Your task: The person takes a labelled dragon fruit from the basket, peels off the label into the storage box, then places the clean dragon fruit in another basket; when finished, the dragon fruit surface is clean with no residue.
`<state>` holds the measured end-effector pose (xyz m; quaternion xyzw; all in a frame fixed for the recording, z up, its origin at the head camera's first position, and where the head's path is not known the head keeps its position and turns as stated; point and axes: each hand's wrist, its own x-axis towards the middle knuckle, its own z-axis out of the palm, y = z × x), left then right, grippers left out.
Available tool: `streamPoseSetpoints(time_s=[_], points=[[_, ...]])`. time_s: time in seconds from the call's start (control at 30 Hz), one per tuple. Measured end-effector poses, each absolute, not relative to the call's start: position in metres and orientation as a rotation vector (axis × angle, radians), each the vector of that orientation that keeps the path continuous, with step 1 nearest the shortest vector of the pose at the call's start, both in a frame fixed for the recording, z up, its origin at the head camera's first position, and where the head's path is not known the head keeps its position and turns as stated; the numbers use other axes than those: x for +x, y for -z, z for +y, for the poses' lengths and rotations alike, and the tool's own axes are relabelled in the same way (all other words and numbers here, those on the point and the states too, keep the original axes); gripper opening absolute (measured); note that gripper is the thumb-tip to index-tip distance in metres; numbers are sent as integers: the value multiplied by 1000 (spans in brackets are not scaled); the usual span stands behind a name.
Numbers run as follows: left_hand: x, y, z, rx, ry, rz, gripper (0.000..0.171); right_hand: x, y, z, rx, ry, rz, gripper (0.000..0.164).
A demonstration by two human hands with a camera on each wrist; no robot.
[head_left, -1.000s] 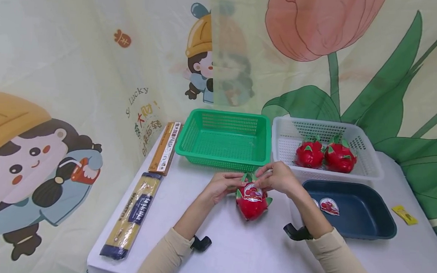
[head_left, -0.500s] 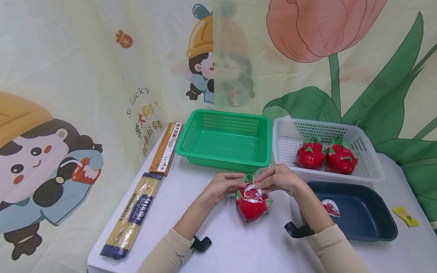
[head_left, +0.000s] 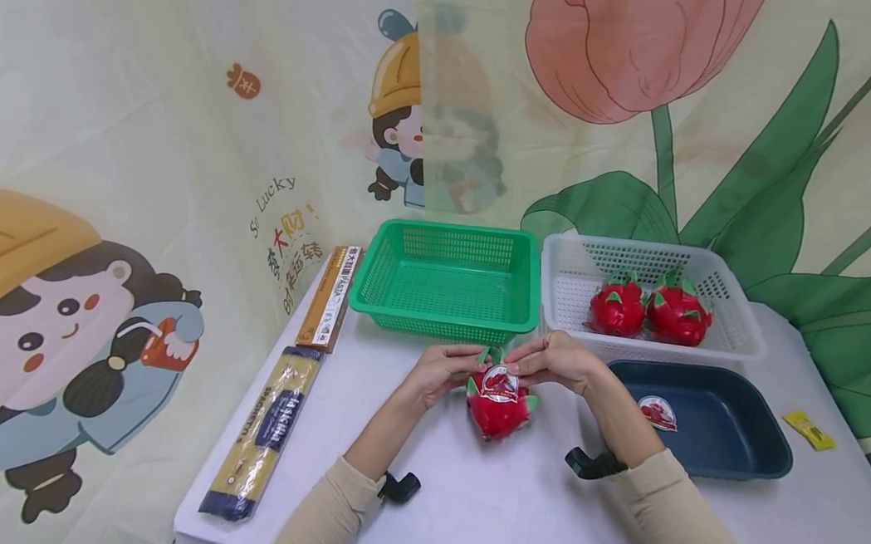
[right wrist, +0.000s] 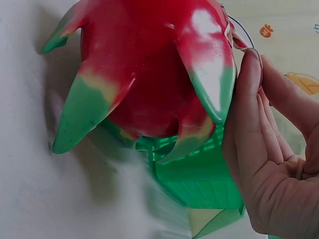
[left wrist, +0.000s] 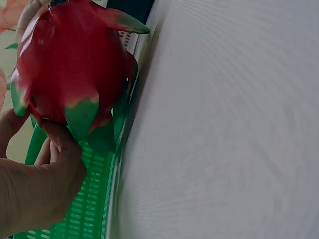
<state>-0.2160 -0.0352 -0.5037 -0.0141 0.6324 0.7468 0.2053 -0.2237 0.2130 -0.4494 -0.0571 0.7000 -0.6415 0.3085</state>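
Observation:
A red dragon fruit (head_left: 500, 417) with green-tipped scales sits on the white table between my hands. A round white-edged sticker (head_left: 500, 384) with a red fruit print lies against its upward side. My left hand (head_left: 444, 372) grips the fruit at its left and upper end; in the left wrist view that hand (left wrist: 45, 174) has thumb and fingers about the leafy end. My right hand (head_left: 556, 361) pinches the sticker's edge. In the right wrist view, the raised sticker edge (right wrist: 239, 41) shows between the thumb and a finger of that hand (right wrist: 274, 144).
Behind the fruit stands a green basket (head_left: 443, 321). A white basket (head_left: 747, 324) holds two more dragon fruits (head_left: 678, 314). At right, a dark blue tray (head_left: 726, 423) contains a loose sticker (head_left: 657, 413), with a yellow packet (head_left: 809, 430) beyond. Spaghetti (head_left: 264, 436) and a pasta box (head_left: 329, 299) lie left.
The dragon fruit and the sticker on it have shifted slightly left. My right forearm moved slightly, now covering a second sticker at the tray's left side. The left hand hardly moved.

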Motion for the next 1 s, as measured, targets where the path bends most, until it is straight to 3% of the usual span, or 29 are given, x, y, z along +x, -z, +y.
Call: streamPoseSetpoints(time_s=[0.8,1.0], points=[[-217,503,-34,-34,-2114,1723,39,-215,458,215,-118,1844,1751,13],[-217,503,-34,-28,-2103,1739,39,-215,460,216,-177,1833,1754,18]])
